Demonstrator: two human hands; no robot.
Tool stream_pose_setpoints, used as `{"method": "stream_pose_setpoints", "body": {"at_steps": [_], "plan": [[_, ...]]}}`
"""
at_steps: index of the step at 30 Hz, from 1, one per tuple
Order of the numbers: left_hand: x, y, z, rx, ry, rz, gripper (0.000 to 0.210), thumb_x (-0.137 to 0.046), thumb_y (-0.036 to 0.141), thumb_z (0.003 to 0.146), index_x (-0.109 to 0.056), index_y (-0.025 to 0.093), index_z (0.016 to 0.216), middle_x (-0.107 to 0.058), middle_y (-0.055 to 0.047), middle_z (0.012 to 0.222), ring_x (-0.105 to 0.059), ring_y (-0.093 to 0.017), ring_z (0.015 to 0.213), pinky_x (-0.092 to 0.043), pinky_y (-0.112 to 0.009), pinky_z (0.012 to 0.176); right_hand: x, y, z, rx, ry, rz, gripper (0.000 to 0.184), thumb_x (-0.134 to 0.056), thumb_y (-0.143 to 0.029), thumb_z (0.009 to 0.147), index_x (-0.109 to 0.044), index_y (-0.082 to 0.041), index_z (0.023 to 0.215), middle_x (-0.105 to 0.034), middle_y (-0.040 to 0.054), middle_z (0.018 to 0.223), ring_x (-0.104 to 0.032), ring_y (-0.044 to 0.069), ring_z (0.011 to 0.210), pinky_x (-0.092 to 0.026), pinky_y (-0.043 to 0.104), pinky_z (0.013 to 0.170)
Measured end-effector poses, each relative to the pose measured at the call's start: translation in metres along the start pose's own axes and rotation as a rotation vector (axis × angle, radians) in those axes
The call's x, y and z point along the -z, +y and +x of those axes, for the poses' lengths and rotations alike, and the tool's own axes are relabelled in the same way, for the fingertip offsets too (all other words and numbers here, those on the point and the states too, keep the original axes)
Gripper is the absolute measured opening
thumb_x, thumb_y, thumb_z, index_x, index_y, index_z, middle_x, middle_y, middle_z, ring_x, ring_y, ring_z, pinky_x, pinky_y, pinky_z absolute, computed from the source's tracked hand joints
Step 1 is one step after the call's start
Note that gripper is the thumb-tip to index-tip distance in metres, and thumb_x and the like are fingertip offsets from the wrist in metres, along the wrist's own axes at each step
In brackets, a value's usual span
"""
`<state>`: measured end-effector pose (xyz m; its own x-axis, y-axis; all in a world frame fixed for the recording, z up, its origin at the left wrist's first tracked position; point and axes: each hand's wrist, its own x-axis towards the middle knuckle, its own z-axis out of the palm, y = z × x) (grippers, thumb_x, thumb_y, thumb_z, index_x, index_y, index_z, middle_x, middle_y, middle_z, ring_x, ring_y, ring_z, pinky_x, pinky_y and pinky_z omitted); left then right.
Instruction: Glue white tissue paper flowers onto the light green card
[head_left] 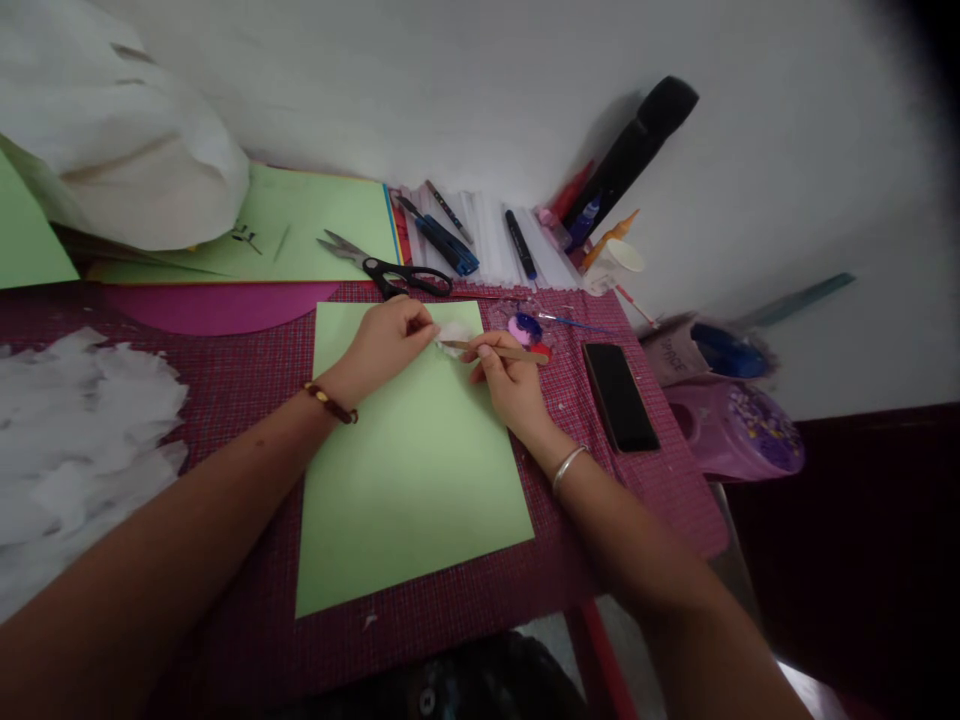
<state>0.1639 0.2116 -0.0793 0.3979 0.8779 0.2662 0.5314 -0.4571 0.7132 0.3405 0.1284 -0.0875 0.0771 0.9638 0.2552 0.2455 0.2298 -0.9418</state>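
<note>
A light green sheet of paper (412, 480) lies before me on the checked tablecloth. Near its top right corner is a small white piece (451, 335), thin like paper or tissue. My left hand (394, 335) pinches the left edge of that piece between thumb and fingers. From the other side, my right hand (514, 385) grips a flat wooden craft stick (517, 353), its tip resting at the white piece. Just right of the sheet sit small blobs of purple and pink paint (525, 328), partly behind my right hand.
Black-handled scissors (382, 268), a blue utility knife (446, 243) and a marker (520, 243) lie behind the sheet. A phone (621, 397) rests at right. White torn sheets (82, 430) spread at left. A pink container (739, 430) stands beyond the table's right edge.
</note>
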Motion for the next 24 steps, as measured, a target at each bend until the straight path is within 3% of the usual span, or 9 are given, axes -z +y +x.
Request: {"method": "stream_pose_setpoints", "body": {"at_steps": [7,10,12,17,21,24], "plan": [[0.004,0.000,-0.010,-0.023,0.037,-0.110,0.009,-0.050,0.016,0.077,-0.058,0.017,0.081,-0.061,-0.002,0.077,-0.055,-0.015,0.072,-0.042,-0.029,0.068,0.007,-0.003,-0.004,-0.128,0.070,0.230,0.022,-0.054,-0.044,0.090,-0.055,-0.022,0.092,-0.067,-0.0004,0.077,-0.059,0.012,0.058,-0.048,0.027,0.057],[0.008,0.004,-0.017,-0.046,0.077,-0.223,0.011,-0.052,0.024,0.082,-0.057,0.018,0.090,-0.061,-0.002,0.080,-0.056,-0.015,0.074,-0.043,-0.028,0.069,0.010,-0.005,-0.008,-0.134,0.046,0.297,0.018,-0.055,-0.040,0.089,-0.056,-0.023,0.091,-0.067,-0.0019,0.074,-0.060,0.012,0.058,-0.049,0.026,0.058],[0.010,0.007,-0.021,-0.072,0.044,-0.241,0.017,-0.054,0.033,0.086,-0.057,0.018,0.093,-0.059,-0.001,0.079,-0.053,-0.014,0.070,-0.042,-0.027,0.065,0.010,-0.007,-0.011,-0.121,0.020,0.296,0.017,-0.055,-0.040,0.090,-0.057,-0.023,0.092,-0.067,-0.0023,0.074,-0.060,0.011,0.059,-0.049,0.025,0.059],[0.009,0.025,-0.029,-0.161,-0.097,-0.060,0.027,-0.043,0.033,0.093,-0.046,0.019,0.071,-0.048,0.001,0.068,-0.044,-0.014,0.064,-0.034,-0.029,0.061,0.011,-0.013,-0.017,-0.151,0.003,0.412,0.014,-0.060,-0.037,0.088,-0.059,-0.023,0.092,-0.070,-0.0010,0.078,-0.061,0.012,0.060,-0.050,0.026,0.059],[0.004,0.048,-0.027,-0.008,-0.058,-0.173,0.031,-0.039,0.029,0.096,-0.037,0.021,0.066,-0.044,0.002,0.064,-0.044,-0.013,0.063,-0.036,-0.029,0.059,0.014,-0.017,-0.015,-0.218,-0.018,0.586,0.016,-0.068,-0.036,0.080,-0.063,-0.025,0.089,-0.073,-0.0003,0.080,-0.061,0.012,0.056,-0.049,0.026,0.056],[0.013,0.053,-0.012,0.161,-0.018,-0.155,0.035,-0.037,0.025,0.097,-0.035,0.022,0.062,-0.043,0.001,0.061,-0.046,-0.013,0.064,-0.037,-0.030,0.059,0.020,-0.025,-0.013,-0.152,0.038,0.503,0.016,-0.070,-0.037,0.078,-0.065,-0.026,0.088,-0.073,0.0017,0.082,-0.062,0.014,0.059,-0.050,0.029,0.058]]}}
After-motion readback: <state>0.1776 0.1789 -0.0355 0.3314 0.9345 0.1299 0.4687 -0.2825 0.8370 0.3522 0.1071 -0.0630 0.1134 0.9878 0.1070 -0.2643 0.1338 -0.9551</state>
